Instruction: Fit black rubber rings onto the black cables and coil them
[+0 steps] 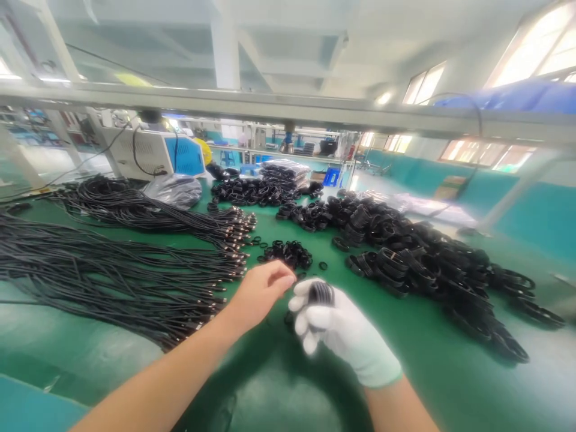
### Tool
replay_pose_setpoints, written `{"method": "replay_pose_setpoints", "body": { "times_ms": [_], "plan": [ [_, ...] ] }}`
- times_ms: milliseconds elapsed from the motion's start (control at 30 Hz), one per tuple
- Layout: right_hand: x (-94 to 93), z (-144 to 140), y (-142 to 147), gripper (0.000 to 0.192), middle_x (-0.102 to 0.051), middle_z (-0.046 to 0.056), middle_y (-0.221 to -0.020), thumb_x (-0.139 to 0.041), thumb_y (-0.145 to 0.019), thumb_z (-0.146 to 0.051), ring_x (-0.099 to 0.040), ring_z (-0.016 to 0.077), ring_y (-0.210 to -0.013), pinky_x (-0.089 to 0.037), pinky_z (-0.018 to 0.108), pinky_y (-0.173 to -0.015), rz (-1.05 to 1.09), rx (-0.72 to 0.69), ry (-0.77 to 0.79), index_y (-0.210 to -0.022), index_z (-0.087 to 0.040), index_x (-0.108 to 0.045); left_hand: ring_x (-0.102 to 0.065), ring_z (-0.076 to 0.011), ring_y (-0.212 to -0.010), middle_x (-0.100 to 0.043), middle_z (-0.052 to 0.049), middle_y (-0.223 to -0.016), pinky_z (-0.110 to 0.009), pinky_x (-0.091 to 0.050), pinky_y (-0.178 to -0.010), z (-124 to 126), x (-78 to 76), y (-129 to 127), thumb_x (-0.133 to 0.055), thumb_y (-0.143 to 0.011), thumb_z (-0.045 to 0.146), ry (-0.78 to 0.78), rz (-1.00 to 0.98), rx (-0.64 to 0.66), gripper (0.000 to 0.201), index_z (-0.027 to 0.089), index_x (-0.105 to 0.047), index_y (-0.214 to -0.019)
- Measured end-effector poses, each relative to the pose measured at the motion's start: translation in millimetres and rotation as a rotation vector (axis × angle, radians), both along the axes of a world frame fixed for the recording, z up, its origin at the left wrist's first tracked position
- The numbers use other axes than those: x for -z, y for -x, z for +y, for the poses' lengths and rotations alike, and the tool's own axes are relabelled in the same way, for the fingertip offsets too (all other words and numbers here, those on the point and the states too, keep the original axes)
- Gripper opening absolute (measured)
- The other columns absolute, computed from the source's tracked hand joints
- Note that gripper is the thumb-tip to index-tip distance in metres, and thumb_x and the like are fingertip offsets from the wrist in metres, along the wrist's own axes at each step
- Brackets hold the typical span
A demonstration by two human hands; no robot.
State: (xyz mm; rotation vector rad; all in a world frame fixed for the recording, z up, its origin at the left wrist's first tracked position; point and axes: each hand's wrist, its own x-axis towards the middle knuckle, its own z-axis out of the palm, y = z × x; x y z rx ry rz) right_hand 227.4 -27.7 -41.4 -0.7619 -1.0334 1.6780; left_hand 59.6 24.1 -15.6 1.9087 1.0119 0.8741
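Note:
My right hand [344, 336], in a white glove, is wrapped round a small coiled black cable [321, 294]. The coil's loops show between the gloved thumb and fingers. Close by on the left, my bare left hand [261, 291] has thumb and forefinger pressed together near the gloved fingertips. Whatever lies in that pinch is too small to make out. Just beyond the left hand sits a little heap of small black rings [292, 253], with a single loose ring [323, 265] to its right. Part of the coil is hidden by the glove.
Long straight black cables [112, 264] with metal plugs cover the left side of the green table [279, 384]. Coiled cables [414, 264] are heaped along the right, more at the back. A white and blue machine [153, 153] stands at back left. A metal beam [288, 103] crosses above.

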Motion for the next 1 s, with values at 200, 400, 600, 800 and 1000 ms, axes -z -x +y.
{"method": "replay_pose_setpoints", "body": {
  "times_ms": [200, 400, 600, 800, 1000],
  "plan": [
    [-8.8, -3, 9, 0.031, -0.062, 0.004, -0.082, -0.065, -0.063, -0.011, -0.059, 0.0110, -0.050, -0.048, 0.020, -0.037, -0.082, -0.048, 0.050, -0.092, -0.013, -0.055, -0.055, -0.0136, -0.077, -0.062, 0.000, -0.082, -0.024, -0.043, -0.071, -13, -19.2, 1, -0.048, -0.086, 0.031, 0.072, -0.071, 0.085, 0.018, 0.017, -0.060, -0.082],
    [-6.5, -3, 13, 0.028, -0.062, 0.000, -0.062, -0.062, -0.063, -0.009, -0.058, 0.0115, -0.043, -0.046, 0.017, -0.039, -0.198, -0.121, -0.004, -0.090, -0.013, -0.055, -0.050, -0.0142, -0.072, -0.057, 0.003, -0.079, -0.025, -0.040, -0.065, -21, -19.5, 1, -0.065, -0.071, 0.036, -0.064, 0.146, 0.000, 0.018, 0.023, -0.061, -0.082],
    [-8.7, -5, 18, 0.029, -0.063, 0.002, -0.064, -0.063, -0.061, -0.008, -0.059, 0.0127, -0.044, -0.047, 0.019, -0.037, -0.146, -0.142, 0.047, -0.089, -0.011, -0.058, -0.048, -0.0115, -0.063, -0.053, 0.004, -0.067, -0.022, -0.036, -0.055, -16, -15.6, -5, -0.051, -0.080, 0.031, 0.030, 0.096, -0.029, 0.021, 0.018, -0.053, -0.064],
    [-3.6, -5, 20, 0.030, -0.062, 0.005, -0.082, -0.067, -0.061, -0.010, -0.060, 0.0129, -0.049, -0.049, 0.021, -0.036, -0.065, -0.136, 0.093, -0.089, -0.011, -0.058, -0.050, -0.0114, -0.059, -0.054, 0.004, -0.061, -0.021, -0.039, -0.056, -8, -9.7, -1, -0.046, -0.083, 0.033, 0.072, 0.046, 0.031, 0.024, 0.018, -0.055, -0.067],
    [-2.9, 3, -3, 0.034, -0.063, 0.004, -0.086, -0.072, -0.071, -0.022, -0.064, 0.0165, -0.070, -0.053, 0.025, -0.052, 0.160, 0.185, 0.087, -0.100, -0.017, -0.055, -0.055, -0.0142, -0.065, -0.062, 0.001, -0.072, -0.024, -0.040, -0.062, 43, 17.5, 19, -0.043, -0.085, 0.032, -0.092, 0.300, -0.148, 0.022, 0.019, -0.060, -0.080]
  ]
}}
